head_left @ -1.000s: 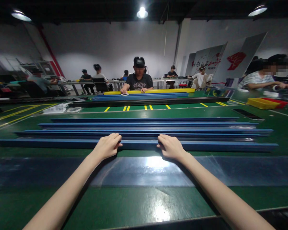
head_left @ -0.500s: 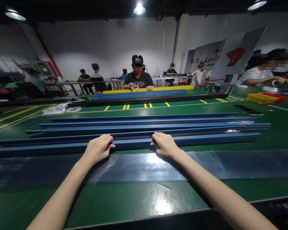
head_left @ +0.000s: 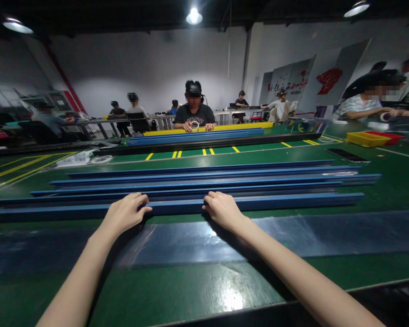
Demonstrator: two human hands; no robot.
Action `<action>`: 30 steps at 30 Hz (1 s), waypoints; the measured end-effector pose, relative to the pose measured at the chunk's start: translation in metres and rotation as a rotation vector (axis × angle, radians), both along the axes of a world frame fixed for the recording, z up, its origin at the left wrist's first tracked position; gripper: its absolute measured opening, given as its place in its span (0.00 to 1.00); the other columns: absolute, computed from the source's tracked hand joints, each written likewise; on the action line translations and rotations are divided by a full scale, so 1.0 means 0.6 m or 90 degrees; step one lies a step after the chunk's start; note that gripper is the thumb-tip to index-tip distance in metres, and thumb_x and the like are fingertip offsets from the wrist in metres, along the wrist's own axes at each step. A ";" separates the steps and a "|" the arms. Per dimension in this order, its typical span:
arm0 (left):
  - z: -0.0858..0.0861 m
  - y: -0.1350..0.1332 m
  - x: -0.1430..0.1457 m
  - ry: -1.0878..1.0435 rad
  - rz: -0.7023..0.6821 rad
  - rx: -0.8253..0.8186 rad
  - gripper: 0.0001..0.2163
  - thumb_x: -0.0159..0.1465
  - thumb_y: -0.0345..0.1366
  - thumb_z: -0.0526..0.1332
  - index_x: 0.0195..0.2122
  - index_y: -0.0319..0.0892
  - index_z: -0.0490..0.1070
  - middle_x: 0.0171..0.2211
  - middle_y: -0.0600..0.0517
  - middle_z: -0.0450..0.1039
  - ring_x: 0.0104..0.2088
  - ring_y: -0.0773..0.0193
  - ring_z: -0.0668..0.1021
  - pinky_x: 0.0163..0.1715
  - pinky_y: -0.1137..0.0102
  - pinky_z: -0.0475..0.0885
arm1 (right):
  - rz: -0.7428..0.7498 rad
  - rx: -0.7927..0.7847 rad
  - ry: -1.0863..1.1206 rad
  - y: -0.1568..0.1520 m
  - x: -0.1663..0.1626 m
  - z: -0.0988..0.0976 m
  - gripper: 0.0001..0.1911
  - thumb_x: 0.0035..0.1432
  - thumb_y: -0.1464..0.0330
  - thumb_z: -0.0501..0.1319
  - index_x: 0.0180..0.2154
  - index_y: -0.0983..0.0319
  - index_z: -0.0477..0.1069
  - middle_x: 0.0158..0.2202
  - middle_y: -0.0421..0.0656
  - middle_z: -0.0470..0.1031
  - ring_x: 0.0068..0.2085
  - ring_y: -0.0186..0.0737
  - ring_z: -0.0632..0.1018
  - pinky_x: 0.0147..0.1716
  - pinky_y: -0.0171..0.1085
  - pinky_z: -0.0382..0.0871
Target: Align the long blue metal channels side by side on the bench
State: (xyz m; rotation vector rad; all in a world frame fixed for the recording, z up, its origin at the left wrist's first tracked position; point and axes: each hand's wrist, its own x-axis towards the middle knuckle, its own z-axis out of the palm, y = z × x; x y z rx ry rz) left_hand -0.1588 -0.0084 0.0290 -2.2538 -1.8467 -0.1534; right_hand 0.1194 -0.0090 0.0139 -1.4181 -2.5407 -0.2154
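The nearest long blue channel strip (head_left: 177, 207) lies crosswise on the green table (head_left: 177, 288). My left hand (head_left: 127, 211) is closed on it left of the middle, fingers over the top and thumb on the near side. Farther right, my right hand (head_left: 223, 209) grips the same strip with its fingers curled over the edge. Behind it are several more blue channel strips (head_left: 204, 170), roughly parallel. A wide clear plastic strip (head_left: 279, 238) lies flat on the table between my forearms and the channels.
A phone (head_left: 348, 155) and a yellow tray (head_left: 366, 139) are at the right. Beyond the blue strips lies a long black strip (head_left: 218, 143). Across the table a person (head_left: 195, 111) holds a roll of tape (head_left: 195, 126). Other people sit farther back.
Both hands, still on the nearest blue channel strip, have shifted slightly left in the view. The camera view has also turned a little. The person opposite has moved the tape roll slightly.
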 end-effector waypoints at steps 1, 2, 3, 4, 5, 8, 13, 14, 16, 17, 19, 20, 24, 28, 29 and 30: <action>0.003 0.001 0.001 -0.013 0.011 -0.023 0.08 0.59 0.41 0.51 0.32 0.45 0.67 0.35 0.52 0.71 0.37 0.59 0.73 0.26 0.72 0.62 | 0.006 -0.015 0.014 0.000 0.006 0.002 0.10 0.58 0.67 0.51 0.35 0.62 0.70 0.36 0.45 0.73 0.37 0.40 0.73 0.29 0.34 0.59; 0.006 0.002 0.002 -0.023 0.019 -0.045 0.08 0.58 0.41 0.52 0.31 0.45 0.67 0.35 0.52 0.71 0.37 0.59 0.73 0.26 0.72 0.63 | 0.013 -0.031 0.033 0.002 0.013 0.003 0.09 0.57 0.68 0.52 0.36 0.62 0.70 0.37 0.45 0.73 0.37 0.39 0.73 0.30 0.34 0.59; 0.008 0.003 0.003 -0.032 0.021 -0.061 0.08 0.58 0.41 0.52 0.32 0.45 0.67 0.35 0.52 0.71 0.37 0.59 0.74 0.27 0.72 0.64 | 0.019 -0.045 0.058 0.004 0.021 0.004 0.09 0.56 0.68 0.53 0.38 0.61 0.69 0.38 0.44 0.73 0.38 0.39 0.73 0.31 0.33 0.60; 0.009 0.004 0.006 -0.038 0.015 -0.072 0.09 0.57 0.42 0.53 0.33 0.44 0.67 0.36 0.51 0.71 0.37 0.59 0.74 0.28 0.72 0.65 | 0.024 -0.055 0.085 0.006 0.030 0.005 0.10 0.56 0.68 0.54 0.39 0.61 0.69 0.39 0.43 0.73 0.39 0.38 0.73 0.32 0.32 0.60; 0.010 0.005 0.011 -0.043 0.006 -0.077 0.10 0.57 0.42 0.54 0.34 0.44 0.68 0.37 0.51 0.71 0.38 0.59 0.74 0.30 0.71 0.66 | 0.028 -0.062 0.108 0.008 0.040 0.006 0.11 0.54 0.68 0.56 0.41 0.60 0.68 0.40 0.43 0.73 0.40 0.37 0.73 0.33 0.32 0.60; 0.013 0.007 0.044 -0.049 -0.060 -0.075 0.13 0.56 0.44 0.56 0.39 0.44 0.68 0.40 0.49 0.70 0.41 0.58 0.73 0.37 0.68 0.66 | 0.016 -0.056 0.135 0.012 0.072 0.009 0.10 0.54 0.67 0.57 0.39 0.60 0.69 0.39 0.41 0.73 0.40 0.37 0.73 0.34 0.31 0.60; 0.018 0.010 0.153 -0.071 -0.196 -0.065 0.09 0.59 0.39 0.57 0.38 0.43 0.67 0.39 0.51 0.69 0.41 0.61 0.72 0.39 0.69 0.66 | -0.067 -0.019 0.111 0.002 0.139 0.021 0.09 0.53 0.62 0.58 0.33 0.60 0.68 0.35 0.41 0.73 0.35 0.36 0.73 0.29 0.31 0.58; 0.018 0.012 0.177 -0.073 -0.218 -0.063 0.08 0.59 0.38 0.57 0.38 0.43 0.67 0.39 0.51 0.69 0.41 0.62 0.72 0.37 0.70 0.66 | -0.081 -0.013 0.099 -0.001 0.153 0.023 0.08 0.52 0.62 0.58 0.32 0.60 0.68 0.34 0.41 0.73 0.35 0.36 0.72 0.28 0.31 0.57; 0.017 0.015 0.219 -0.074 -0.255 -0.047 0.07 0.58 0.38 0.58 0.37 0.43 0.67 0.37 0.52 0.69 0.39 0.63 0.72 0.35 0.71 0.66 | -0.110 -0.001 0.079 -0.005 0.177 0.025 0.08 0.51 0.62 0.59 0.31 0.60 0.67 0.33 0.41 0.73 0.34 0.36 0.72 0.27 0.31 0.56; 0.015 0.018 0.237 -0.074 -0.271 -0.040 0.07 0.58 0.38 0.59 0.36 0.43 0.67 0.37 0.52 0.69 0.38 0.63 0.72 0.34 0.72 0.66 | -0.120 0.000 0.075 -0.007 0.187 0.025 0.08 0.51 0.62 0.59 0.30 0.60 0.67 0.33 0.40 0.72 0.34 0.36 0.72 0.27 0.31 0.56; 0.010 0.022 0.264 -0.067 -0.293 -0.031 0.08 0.57 0.39 0.60 0.35 0.42 0.67 0.36 0.52 0.69 0.37 0.63 0.72 0.33 0.72 0.66 | -0.136 0.004 0.068 -0.010 0.198 0.023 0.09 0.52 0.61 0.58 0.29 0.60 0.66 0.31 0.40 0.72 0.32 0.35 0.72 0.27 0.31 0.56; 0.008 0.025 0.274 -0.063 -0.298 -0.026 0.08 0.57 0.40 0.60 0.34 0.42 0.67 0.35 0.52 0.69 0.37 0.63 0.72 0.32 0.72 0.66 | -0.140 0.011 0.062 -0.011 0.200 0.022 0.09 0.52 0.62 0.58 0.28 0.61 0.66 0.31 0.40 0.71 0.32 0.35 0.71 0.27 0.31 0.56; -0.002 0.030 0.287 -0.040 -0.307 -0.007 0.07 0.58 0.40 0.59 0.31 0.42 0.66 0.34 0.51 0.69 0.38 0.61 0.72 0.30 0.71 0.65 | -0.141 0.059 0.036 -0.012 0.194 0.015 0.08 0.53 0.65 0.59 0.26 0.62 0.64 0.29 0.41 0.70 0.31 0.35 0.70 0.27 0.31 0.55; 0.001 0.027 0.273 -0.011 -0.307 -0.011 0.05 0.59 0.37 0.58 0.30 0.41 0.66 0.33 0.51 0.69 0.37 0.61 0.72 0.27 0.72 0.63 | -0.120 0.091 0.029 -0.009 0.178 0.007 0.08 0.53 0.65 0.58 0.25 0.62 0.65 0.28 0.40 0.70 0.31 0.35 0.70 0.26 0.32 0.54; 0.003 0.025 0.267 -0.008 -0.300 -0.017 0.05 0.59 0.37 0.57 0.30 0.41 0.65 0.33 0.51 0.69 0.36 0.62 0.72 0.27 0.72 0.63 | -0.112 0.098 0.027 -0.008 0.172 0.005 0.08 0.53 0.65 0.59 0.25 0.62 0.65 0.28 0.40 0.70 0.31 0.35 0.70 0.26 0.32 0.53; 0.005 0.024 0.261 -0.008 -0.291 -0.024 0.05 0.59 0.37 0.57 0.29 0.41 0.65 0.33 0.51 0.69 0.36 0.62 0.72 0.27 0.72 0.62 | -0.108 0.106 0.025 -0.007 0.166 0.003 0.09 0.53 0.64 0.59 0.25 0.62 0.65 0.28 0.40 0.70 0.31 0.35 0.70 0.26 0.33 0.53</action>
